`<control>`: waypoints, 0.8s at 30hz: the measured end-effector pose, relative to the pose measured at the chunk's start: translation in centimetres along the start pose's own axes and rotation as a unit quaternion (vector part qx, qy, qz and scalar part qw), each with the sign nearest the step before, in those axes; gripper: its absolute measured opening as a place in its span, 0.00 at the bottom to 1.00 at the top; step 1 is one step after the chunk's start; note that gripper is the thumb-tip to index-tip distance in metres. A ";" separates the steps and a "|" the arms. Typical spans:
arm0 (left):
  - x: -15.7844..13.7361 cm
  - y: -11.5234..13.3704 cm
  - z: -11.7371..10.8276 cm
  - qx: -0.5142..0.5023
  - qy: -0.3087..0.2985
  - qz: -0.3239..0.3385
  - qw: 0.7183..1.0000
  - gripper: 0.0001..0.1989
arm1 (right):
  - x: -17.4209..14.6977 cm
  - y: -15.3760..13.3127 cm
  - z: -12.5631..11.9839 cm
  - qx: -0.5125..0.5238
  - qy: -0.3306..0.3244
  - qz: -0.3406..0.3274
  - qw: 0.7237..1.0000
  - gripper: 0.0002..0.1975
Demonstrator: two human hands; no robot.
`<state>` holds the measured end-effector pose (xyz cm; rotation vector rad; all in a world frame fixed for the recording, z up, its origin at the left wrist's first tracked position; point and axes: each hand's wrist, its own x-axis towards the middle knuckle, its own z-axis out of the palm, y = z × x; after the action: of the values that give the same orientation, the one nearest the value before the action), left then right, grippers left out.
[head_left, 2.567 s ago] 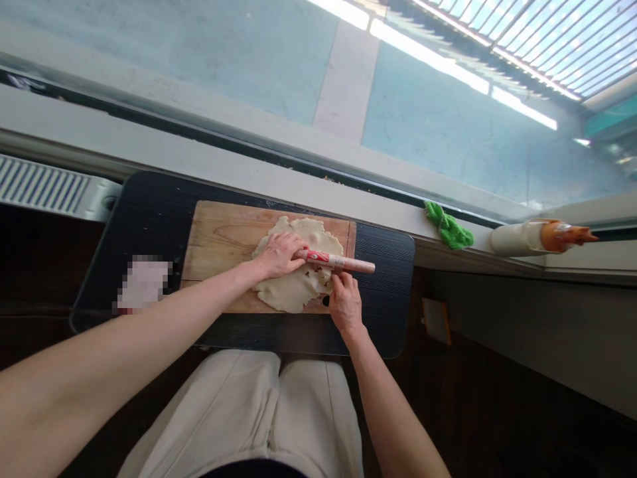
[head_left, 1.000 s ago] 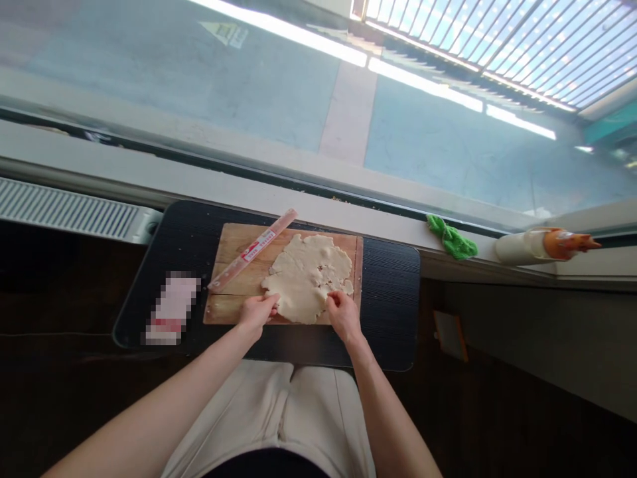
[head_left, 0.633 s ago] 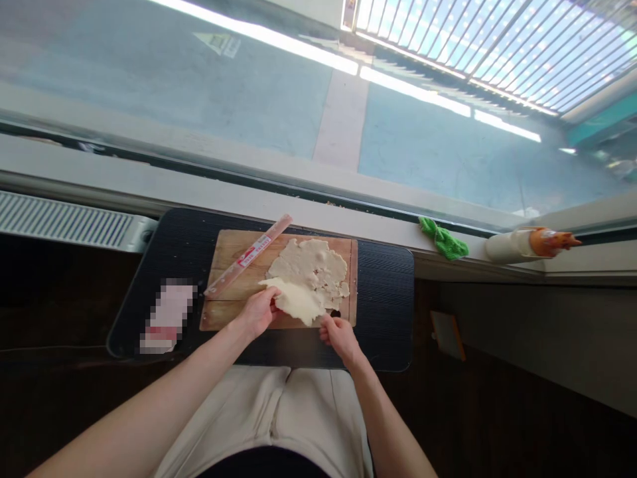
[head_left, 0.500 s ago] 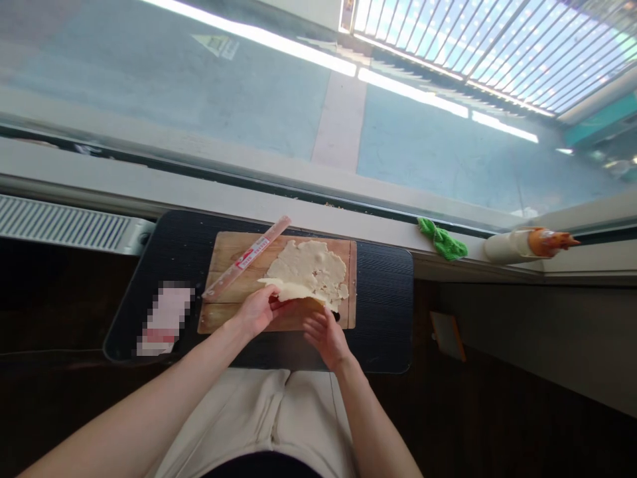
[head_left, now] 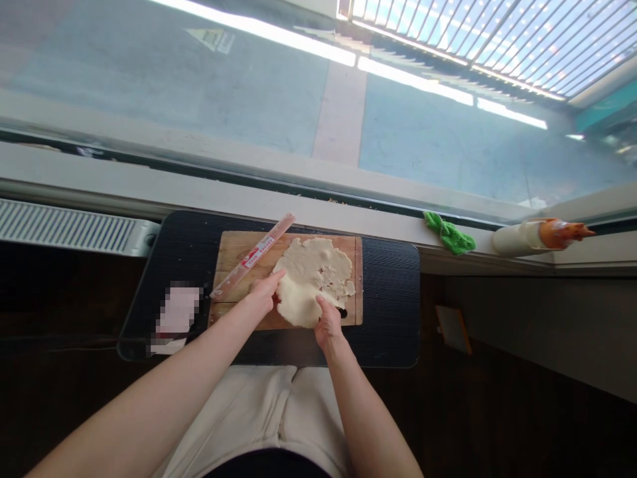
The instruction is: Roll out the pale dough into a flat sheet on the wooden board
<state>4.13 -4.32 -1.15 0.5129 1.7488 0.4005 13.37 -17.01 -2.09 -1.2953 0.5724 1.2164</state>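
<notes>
A thin, uneven sheet of dough (head_left: 313, 262) with torn holes near its right side lies on the wooden cutting board (head_left: 233, 247). My left hand (head_left: 266, 293) grips the dough's left edge, its fingers partly hidden by the sheet. At the near right edge, my right hand (head_left: 328, 323) pinches the dough, thumb on top and the other fingers out of sight beneath. A clear plastic-wrapped stick with a red and white label (head_left: 256, 252) lies diagonally across the board's left part, apart from both hands.
The board rests on a small black table (head_left: 388, 299) against the windowsill. A blurred-out pinkish item (head_left: 179, 309) lies at the table's left. On the sill are a green cloth (head_left: 449, 234) and a cream bottle with an orange top (head_left: 520, 239). A radiator (head_left: 74, 226) stands left.
The near part of the dough, lifted and folded up before, now lies spread toward me. My left hand has moved up along the left edge, and my right hand has closed on the near right edge.
</notes>
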 end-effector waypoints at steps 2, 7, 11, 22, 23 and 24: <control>0.1 -0.3 0.1 0.036 0.033 0.034 0.998 0.09 | 0.5 0.3 0.4 0.002 0.014 -0.018 1.000 0.20; 0.4 -0.1 -0.8 0.137 0.105 0.159 0.972 0.13 | 0.8 0.1 0.0 -0.020 0.005 -0.026 0.999 0.18; 1.2 1.0 -0.2 0.222 0.076 0.190 0.953 0.13 | 0.4 -0.1 0.2 -0.020 0.022 -0.025 0.999 0.17; 0.9 1.8 0.1 0.300 -0.003 0.182 0.936 0.07 | 0.8 -0.6 1.1 -0.002 0.013 -0.024 1.000 0.15; 0.8 2.0 0.1 0.297 -0.012 0.171 0.940 0.07 | 0.7 -0.7 1.1 0.001 0.006 -0.027 1.000 0.15; 0.7 2.2 0.2 0.293 -0.021 0.161 0.942 0.07 | 0.7 -0.8 1.2 0.001 -0.001 -0.029 1.000 0.16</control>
<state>4.46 -2.06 -0.61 1.2350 1.7346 0.0805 13.99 -15.56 -2.08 -1.2992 0.5309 1.1695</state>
